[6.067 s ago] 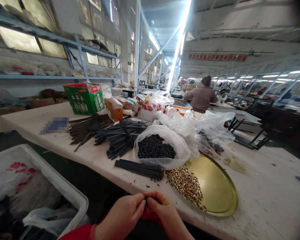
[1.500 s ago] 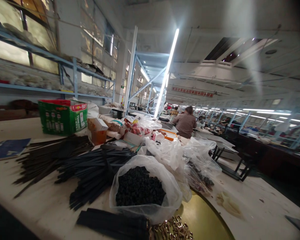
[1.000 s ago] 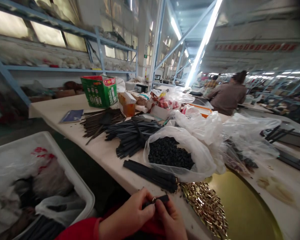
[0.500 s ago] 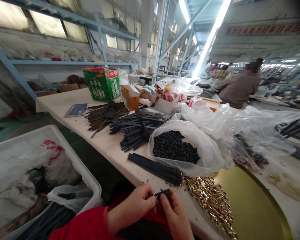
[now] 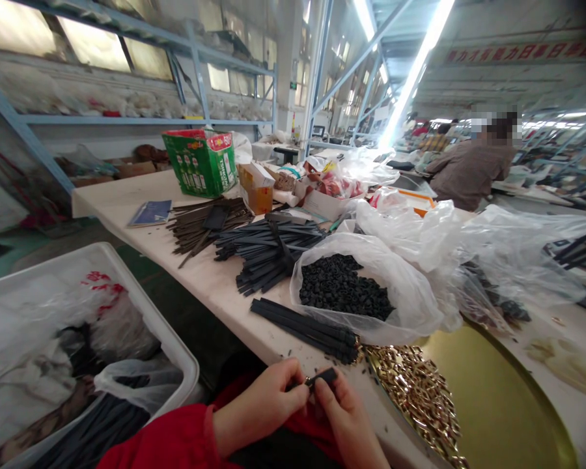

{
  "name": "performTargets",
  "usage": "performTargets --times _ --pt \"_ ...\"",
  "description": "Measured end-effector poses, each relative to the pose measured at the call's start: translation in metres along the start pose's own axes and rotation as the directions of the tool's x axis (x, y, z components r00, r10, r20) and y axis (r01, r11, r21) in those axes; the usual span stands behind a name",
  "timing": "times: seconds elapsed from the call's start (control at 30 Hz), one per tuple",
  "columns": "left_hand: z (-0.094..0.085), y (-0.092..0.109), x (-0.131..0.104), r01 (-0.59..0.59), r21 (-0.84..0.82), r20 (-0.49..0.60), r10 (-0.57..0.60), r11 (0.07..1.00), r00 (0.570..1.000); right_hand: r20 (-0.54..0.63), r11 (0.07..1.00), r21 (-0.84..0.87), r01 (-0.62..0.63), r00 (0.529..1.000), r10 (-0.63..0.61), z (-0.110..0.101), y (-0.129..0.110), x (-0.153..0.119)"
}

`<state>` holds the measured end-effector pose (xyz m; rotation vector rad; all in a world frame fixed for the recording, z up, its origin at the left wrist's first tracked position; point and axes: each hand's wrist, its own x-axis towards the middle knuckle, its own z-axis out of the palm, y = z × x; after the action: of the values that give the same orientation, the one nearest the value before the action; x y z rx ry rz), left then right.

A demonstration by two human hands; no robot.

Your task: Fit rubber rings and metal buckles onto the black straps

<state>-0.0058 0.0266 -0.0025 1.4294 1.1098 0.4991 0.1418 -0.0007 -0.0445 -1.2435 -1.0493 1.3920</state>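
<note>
Between my two hands, over the table's near edge, is a dark strap (image 5: 325, 376) with a small gold buckle (image 5: 307, 380) at its left end. My left hand (image 5: 278, 391) is closed, thumb and forefinger pinching at the buckle end. My right hand (image 5: 340, 400) is closed on the strap, thumb on its near side. Just beyond lies a bundle of dark straps (image 5: 303, 329) with gold pieces at its right end. A clear plastic bag (image 5: 415, 306) holds many small black loops (image 5: 344, 286). Gold buckles (image 5: 420, 391) are heaped on a gold tray (image 5: 502, 397).
More dark straps (image 5: 268, 247) and brown straps (image 5: 200, 228) lie farther back, near a green carton (image 5: 200, 163) and a blue booklet (image 5: 150, 213). A white bin (image 5: 188, 365) with bags stands at lower left. Farther off at right sits a person (image 5: 471, 169).
My hands stay in nearly the same place, still gripping the strap and buckle. The strap's right end tilts up slightly more. The view has shifted a little.
</note>
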Motion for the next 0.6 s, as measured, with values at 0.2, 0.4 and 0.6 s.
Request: performTargets --times 0.2,0.4,0.6 --pt "-0.001 0.012 -0.003 -0.058 0.234 -0.073 0.077 0.971 0.994 -0.020 0.895 -0.373 0.247 0.962 -0.274 -0.006 -0.005 -0.003" --pt "-0.007 0.023 -0.010 -0.072 0.225 0.018 0.070 0.972 0.997 -0.013 1.000 0.007 0.004 1.000 -0.003 0.001 -0.008 0.004" --pt "-0.015 0.025 0.004 -0.043 0.186 -0.029 0.050 0.982 0.998 0.064 0.974 -0.167 0.156 0.987 -0.147 -0.009 -0.019 0.010"
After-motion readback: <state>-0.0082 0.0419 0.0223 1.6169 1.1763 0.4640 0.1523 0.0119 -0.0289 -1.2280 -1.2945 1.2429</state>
